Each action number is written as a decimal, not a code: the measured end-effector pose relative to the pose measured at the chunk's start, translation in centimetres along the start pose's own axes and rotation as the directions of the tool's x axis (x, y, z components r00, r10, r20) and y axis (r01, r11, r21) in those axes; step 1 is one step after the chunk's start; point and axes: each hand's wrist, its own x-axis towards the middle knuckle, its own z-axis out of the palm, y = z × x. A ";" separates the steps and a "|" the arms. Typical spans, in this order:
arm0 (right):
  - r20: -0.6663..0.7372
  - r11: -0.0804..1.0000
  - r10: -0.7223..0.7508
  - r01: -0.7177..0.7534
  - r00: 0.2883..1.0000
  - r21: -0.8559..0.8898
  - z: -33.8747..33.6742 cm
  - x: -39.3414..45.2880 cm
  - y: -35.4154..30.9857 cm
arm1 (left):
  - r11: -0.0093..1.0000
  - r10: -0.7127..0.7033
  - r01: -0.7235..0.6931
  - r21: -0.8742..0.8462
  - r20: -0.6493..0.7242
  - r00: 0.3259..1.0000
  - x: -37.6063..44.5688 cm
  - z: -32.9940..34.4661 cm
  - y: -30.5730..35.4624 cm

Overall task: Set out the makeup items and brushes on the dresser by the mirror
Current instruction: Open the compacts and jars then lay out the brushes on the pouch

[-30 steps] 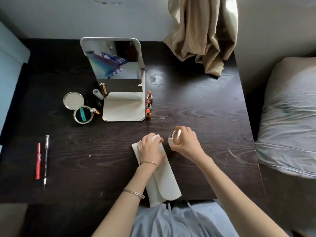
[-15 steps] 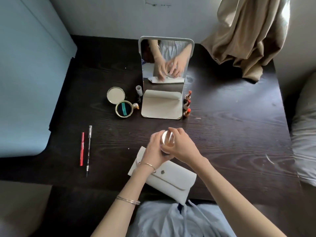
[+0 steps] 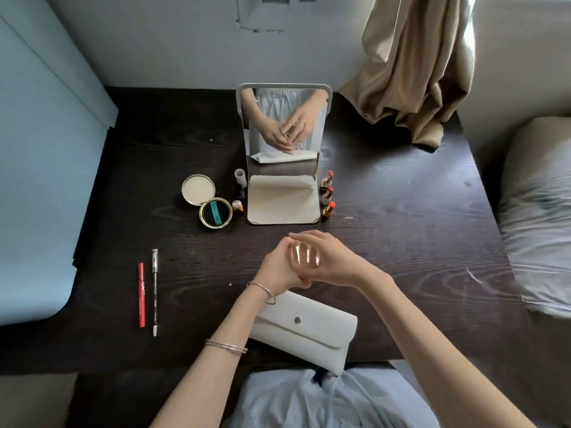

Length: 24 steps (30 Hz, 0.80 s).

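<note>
Dark dresser (image 3: 401,230), both hands (image 3: 309,261) gripping round compact (image 3: 304,256), before mirror (image 3: 284,128)

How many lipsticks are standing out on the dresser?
3, uncapped and upright in a row along the mirror's right side: the rear lipstick, the middle lipstick and the front lipstick. The pouch may hide more.

A beige curtain (image 3: 414,66) hangs at the far right, its hem resting on the bench corner. A grey-covered bed (image 3: 537,217) lies to the right; a pale blue panel (image 3: 40,168) stands left.
</note>
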 end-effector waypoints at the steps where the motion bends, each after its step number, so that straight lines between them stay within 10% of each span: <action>1: 0.021 0.998 0.050 -0.050 0.999 0.039 0.1 0.0 -0.2 | 1.000 -0.004 0.004 -0.005 -0.008 1.000 0.0 0.0 0.0; 4: -0.043 0.954 0.287 -0.290 0.957 -0.078 0.4 0.4 -1.1 | 0.998 0.012 -0.015 -0.068 -0.045 0.999 0.1 0.0 0.2; 24: -0.110 0.905 0.291 -0.310 0.951 -0.291 -0.1 0.2 -2.2 | 0.958 0.223 -0.202 0.204 -0.086 0.971 -0.3 0.5 0.2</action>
